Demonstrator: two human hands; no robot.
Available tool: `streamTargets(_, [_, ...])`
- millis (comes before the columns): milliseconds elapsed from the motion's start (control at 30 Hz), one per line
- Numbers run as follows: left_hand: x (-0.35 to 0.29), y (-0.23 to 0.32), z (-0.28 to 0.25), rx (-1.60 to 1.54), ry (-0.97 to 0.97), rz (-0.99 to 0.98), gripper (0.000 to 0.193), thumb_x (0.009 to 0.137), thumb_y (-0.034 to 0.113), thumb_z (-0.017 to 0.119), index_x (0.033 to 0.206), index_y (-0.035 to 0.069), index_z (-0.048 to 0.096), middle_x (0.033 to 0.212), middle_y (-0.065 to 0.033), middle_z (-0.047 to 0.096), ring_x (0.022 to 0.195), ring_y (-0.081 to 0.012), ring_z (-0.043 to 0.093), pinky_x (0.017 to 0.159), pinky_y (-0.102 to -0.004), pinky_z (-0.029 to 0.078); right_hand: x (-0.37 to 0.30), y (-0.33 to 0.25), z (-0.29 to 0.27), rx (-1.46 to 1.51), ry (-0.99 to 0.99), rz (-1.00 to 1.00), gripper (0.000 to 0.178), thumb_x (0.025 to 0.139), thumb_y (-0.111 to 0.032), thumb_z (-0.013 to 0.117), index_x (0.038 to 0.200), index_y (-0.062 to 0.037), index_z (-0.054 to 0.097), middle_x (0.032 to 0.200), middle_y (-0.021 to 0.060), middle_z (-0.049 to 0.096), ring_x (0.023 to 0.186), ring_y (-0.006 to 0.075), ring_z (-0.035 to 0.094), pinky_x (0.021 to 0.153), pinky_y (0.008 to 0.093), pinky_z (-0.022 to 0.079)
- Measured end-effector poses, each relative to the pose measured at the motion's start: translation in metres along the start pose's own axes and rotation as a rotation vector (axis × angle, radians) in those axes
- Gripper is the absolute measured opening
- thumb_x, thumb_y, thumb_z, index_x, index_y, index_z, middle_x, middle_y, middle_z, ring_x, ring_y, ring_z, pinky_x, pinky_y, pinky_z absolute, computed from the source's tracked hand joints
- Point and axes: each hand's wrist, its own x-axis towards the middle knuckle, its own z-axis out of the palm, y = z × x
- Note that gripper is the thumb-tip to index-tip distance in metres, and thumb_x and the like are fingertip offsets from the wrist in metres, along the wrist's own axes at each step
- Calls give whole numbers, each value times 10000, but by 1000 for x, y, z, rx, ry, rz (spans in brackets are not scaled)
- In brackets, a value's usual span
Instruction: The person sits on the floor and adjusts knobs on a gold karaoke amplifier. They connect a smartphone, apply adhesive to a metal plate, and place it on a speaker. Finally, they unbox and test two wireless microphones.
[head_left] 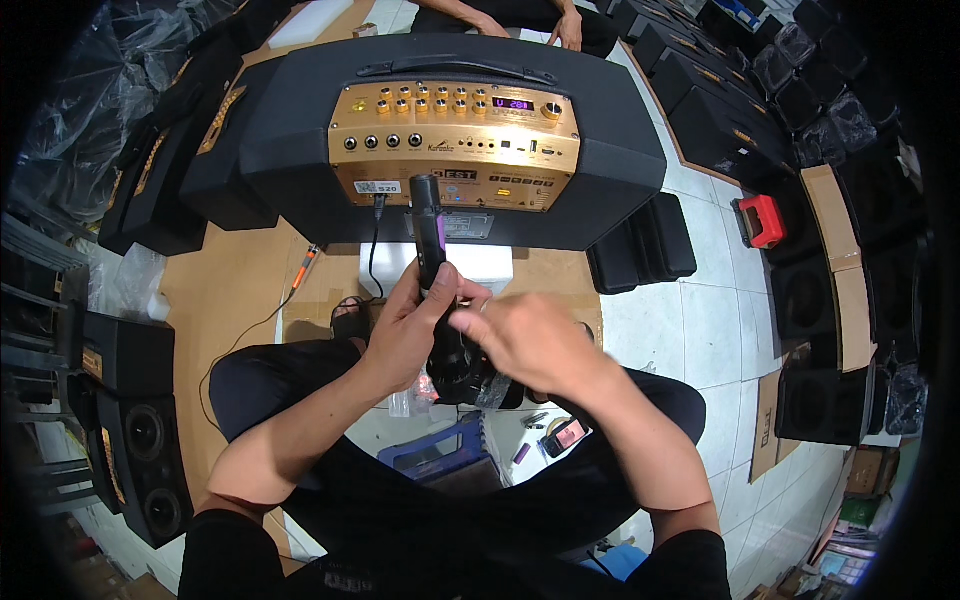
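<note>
A black handheld microphone point(430, 225) with a purple strip stands nearly upright in front of me. Wrapped around its middle is my left hand point(405, 325), closed on the handle. Close beside the microphone's lower part, my right hand point(535, 340) has its fingers curled in and is slightly blurred. What those fingers hold, if anything, is hidden. Beyond both hands stands a large black speaker point(290, 150) with a gold control panel point(400, 110), a lit display and a top handle. A black cable point(374, 250) hangs from its panel.
A soldering iron point(305, 268) with an orange handle lies on cardboard at the left. Between my legs are a blue tray point(430, 450) and a small device with a lit screen point(570, 433). A red stool point(762, 221) and black speaker cabinets point(720, 110) stand right. Another person's hands point(570, 30) show beyond.
</note>
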Motion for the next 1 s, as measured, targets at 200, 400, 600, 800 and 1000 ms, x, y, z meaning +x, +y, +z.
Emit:
streamTargets(200, [1, 8, 11, -93, -136, -96, 314, 1107, 370, 478, 1080, 59, 513, 794, -61, 576, 615, -163, 594, 599, -324, 513, 15, 9, -37, 509, 545, 68, 138, 930, -133, 756, 955, -12, 693, 786, 63, 703, 690, 118, 667, 634, 281, 524])
streamTargets(400, [-3, 23, 27, 1, -180, -21, 321, 1098, 347, 506, 1073, 27, 530, 699, -61, 553, 514, -132, 548, 512, -282, 478, 28, -1, -39, 1016, 440, 128, 234, 911, -40, 775, 1090, 21, 637, 968, 78, 708, 858, 104, 683, 769, 251, 569])
streamTargets(600, [-2, 39, 31, 192, -179, 23, 346, 1102, 367, 495, 1053, 28, 540, 658, -47, 547, 503, -117, 542, 496, -276, 454, 30, 1, -48, 1266, 411, 149, 301, 887, -4, 787, 1123, 41, 605, 975, 102, 718, 912, 134, 714, 815, 276, 593])
streamTargets(800, [-3, 39, 32, 194, -182, 1, 354, 1107, 366, 476, 1036, 26, 540, 638, -47, 545, 500, -115, 547, 483, -272, 446, 29, -1, -44, 1235, 474, 140, 367, 867, 22, 781, 1160, 31, 560, 984, 102, 700, 901, 120, 702, 814, 250, 579])
streamTargets(1000, [-1, 39, 32, 174, -190, 39, 354, 1108, 364, 477, 1033, 24, 539, 637, -60, 550, 483, -122, 541, 464, -273, 441, 40, -8, -23, 1159, 671, 34, 425, 873, 49, 696, 1201, -9, 432, 975, 53, 600, 829, 72, 611, 744, 206, 530])
